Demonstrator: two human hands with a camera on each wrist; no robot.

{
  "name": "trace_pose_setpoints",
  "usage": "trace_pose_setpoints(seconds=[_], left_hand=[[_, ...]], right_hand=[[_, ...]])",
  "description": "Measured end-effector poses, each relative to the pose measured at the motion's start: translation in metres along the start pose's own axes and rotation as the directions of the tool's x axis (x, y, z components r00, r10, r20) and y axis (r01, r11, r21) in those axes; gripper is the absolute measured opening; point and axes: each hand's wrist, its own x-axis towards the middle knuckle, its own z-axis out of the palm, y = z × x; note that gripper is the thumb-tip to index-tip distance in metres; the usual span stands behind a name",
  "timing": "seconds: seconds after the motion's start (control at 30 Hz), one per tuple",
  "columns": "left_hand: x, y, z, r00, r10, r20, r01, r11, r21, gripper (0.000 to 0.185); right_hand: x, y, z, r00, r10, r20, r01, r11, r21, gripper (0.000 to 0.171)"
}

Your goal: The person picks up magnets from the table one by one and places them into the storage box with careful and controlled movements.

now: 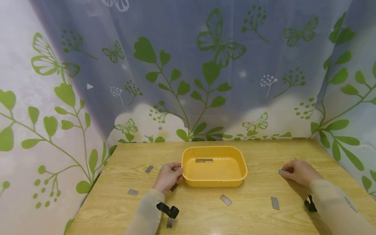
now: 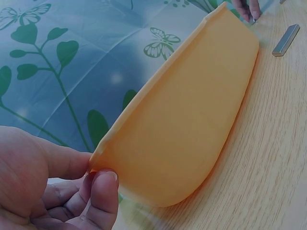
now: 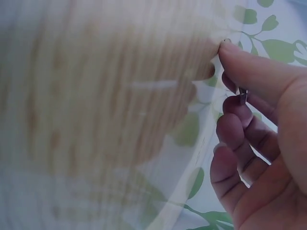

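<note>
- The left hand (image 1: 168,176) rests on the wooden table (image 1: 252,215) at the left end of the yellow tub (image 1: 213,166), its thumb and fingers curled onto the tub's rim; the left wrist view shows the thumb (image 2: 103,196) pressed against the corner of the rim.
- The right hand (image 1: 299,172) lies on the table well to the right of the tub, its fingers curled around a small metal plate (image 1: 282,172) whose end pokes out toward the tub.
- The right wrist view is blurred; it shows the bent fingers (image 3: 235,129) with a thin dark sliver between them, most likely the plate's edge.
- The tub sits upright between the two hands, much nearer the left one.
- Inside the tub, near its far wall, lie two metal pieces (image 1: 204,160) end to end, touching.
- More flat metal plates lie loose on the table: one left of the left hand (image 1: 149,169), one nearer the left edge (image 1: 133,192), one in front of the tub (image 1: 226,200), and one further right (image 1: 274,203).
- Another plate lies partly hidden under the left wrist (image 1: 174,187).
- A leaf-and-butterfly printed curtain (image 1: 188,65) surrounds the table.
</note>
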Motion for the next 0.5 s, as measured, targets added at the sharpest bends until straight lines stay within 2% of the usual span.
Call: trace_pose_setpoints(seconds=[0.23,0.5], left_hand=[[0.0004,-0.001,0.0001,1.0,-0.002,-0.006,0.002,1.0,0.001,0.032],[0.0013,-0.0023,-0.0011,1.0,-0.002,0.002,0.002,1.0,0.01,0.033]], right_hand=[[0.0037,-0.0016,-0.0017,0.999,-0.053,-0.006,0.053,0.998,-0.043,0.018],[0.0036,-0.0032,-0.0012,0.998,-0.056,0.012,0.057,0.997,-0.045,0.013]])
